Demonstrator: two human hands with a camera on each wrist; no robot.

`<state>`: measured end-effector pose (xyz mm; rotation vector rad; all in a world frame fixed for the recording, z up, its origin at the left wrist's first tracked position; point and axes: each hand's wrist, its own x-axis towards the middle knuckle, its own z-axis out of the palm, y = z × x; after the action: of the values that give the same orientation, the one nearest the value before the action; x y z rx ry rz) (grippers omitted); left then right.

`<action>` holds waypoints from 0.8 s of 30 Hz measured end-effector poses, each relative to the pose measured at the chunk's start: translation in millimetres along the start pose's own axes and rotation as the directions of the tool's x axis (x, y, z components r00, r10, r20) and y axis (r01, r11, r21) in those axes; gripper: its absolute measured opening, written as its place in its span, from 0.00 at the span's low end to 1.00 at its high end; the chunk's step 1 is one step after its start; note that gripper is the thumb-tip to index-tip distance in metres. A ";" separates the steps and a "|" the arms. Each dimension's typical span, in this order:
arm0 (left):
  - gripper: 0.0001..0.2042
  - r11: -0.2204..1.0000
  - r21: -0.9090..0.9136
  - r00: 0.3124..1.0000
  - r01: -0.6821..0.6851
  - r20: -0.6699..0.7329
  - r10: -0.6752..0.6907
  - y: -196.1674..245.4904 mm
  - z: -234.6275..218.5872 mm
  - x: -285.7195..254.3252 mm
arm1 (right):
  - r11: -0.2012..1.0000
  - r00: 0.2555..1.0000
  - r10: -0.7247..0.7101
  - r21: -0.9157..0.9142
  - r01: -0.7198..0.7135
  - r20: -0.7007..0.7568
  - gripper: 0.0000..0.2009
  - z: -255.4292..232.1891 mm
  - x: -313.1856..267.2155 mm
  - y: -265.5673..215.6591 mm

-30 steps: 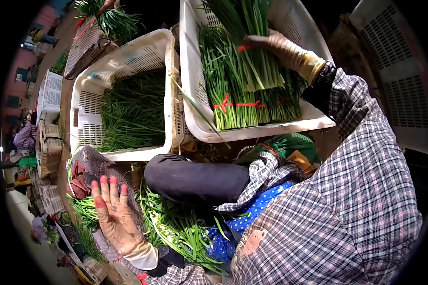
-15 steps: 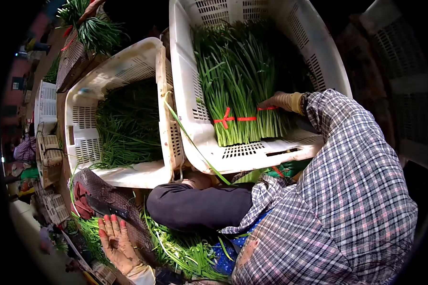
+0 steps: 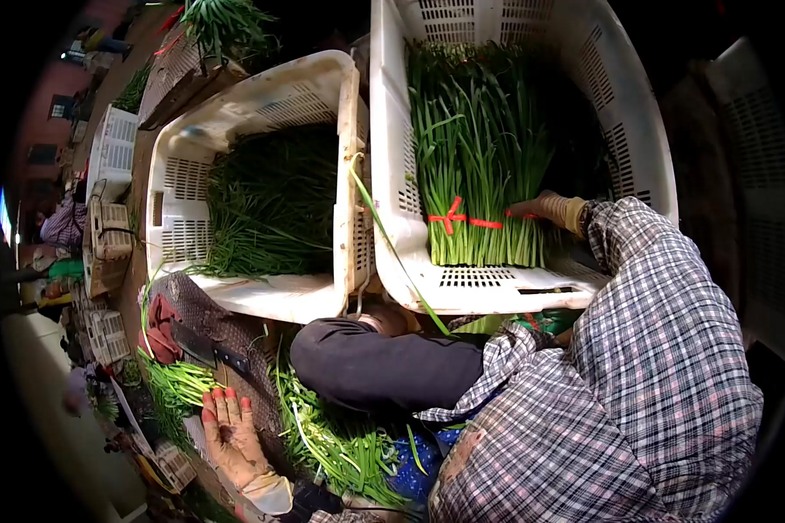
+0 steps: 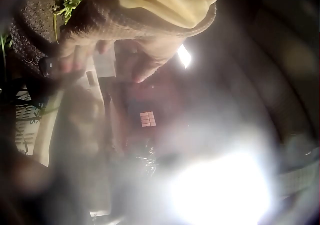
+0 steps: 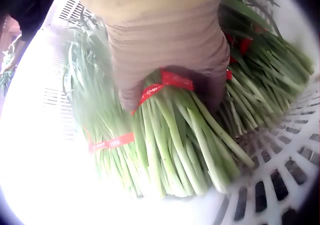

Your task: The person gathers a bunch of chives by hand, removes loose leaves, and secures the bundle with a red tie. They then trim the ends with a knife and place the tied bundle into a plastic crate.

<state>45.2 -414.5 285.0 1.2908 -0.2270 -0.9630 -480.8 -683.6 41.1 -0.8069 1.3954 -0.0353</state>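
My gloved right hand [image 3: 554, 212] reaches into the right-hand white crate [image 3: 392, 235]. In the right wrist view its thumb and fingers straddle a bunch of garlic chives [image 5: 175, 145] at the red tape [image 5: 150, 91], gripping it. The bunch lies on the crate floor, cut ends toward me, beside other taped chive bunches [image 3: 462, 174]. My gloved left hand [image 3: 235, 444] is low on the left, palm up with fingers extended, holding nothing. Just beyond its fingertips are loose chive stalks [image 3: 181, 383] and a knife [image 3: 205, 347] on a textured mat.
A second white crate [image 3: 314, 296] of loose dark chives stands left of the first. Trimmed chive scraps [image 3: 336, 440] lie near my bent leg [image 3: 384, 362]. A long stray leaf [image 3: 392, 248] hangs across the crates' edges. More crates [image 3: 109, 227] stand far left.
My right hand has lowered the chive bunch from above the crate to its floor, alongside the others. The left hand has moved lower and stays empty. The head view has shifted.
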 end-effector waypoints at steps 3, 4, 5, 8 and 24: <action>0.26 1.000 -0.002 0.999 -0.026 -0.021 0.026 -4.4 -6.3 -9.6 | 0.869 0.995 -0.092 -0.491 0.060 -0.041 0.36 -9.1 0.6 2.3; 0.26 1.000 -0.015 1.000 -0.022 0.007 0.022 -4.5 -10.7 -16.0 | 0.722 0.989 -0.139 -0.689 0.065 -0.053 0.34 -8.8 0.2 2.5; 0.26 0.999 -0.027 0.999 -0.021 0.033 0.022 -4.1 -15.9 -23.4 | 0.711 0.988 -0.147 -0.699 0.074 -0.045 0.34 3.5 -17.9 -17.4; 0.25 0.994 -0.049 0.991 -0.100 -0.090 0.095 -11.2 -39.3 -43.9 | 0.307 0.951 -0.299 -0.952 0.019 -0.077 0.28 27.8 -54.8 -64.6; 0.24 0.907 -0.261 0.881 -0.330 -0.432 0.196 -63.7 -162.5 -166.1 | -0.410 0.117 -0.343 -0.260 0.874 0.932 0.07 348.2 -272.3 -130.9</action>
<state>17.1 -180.1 237.1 1.0810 0.0717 -0.4595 -179.3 -484.2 327.3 -2.5827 -0.1956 -0.0009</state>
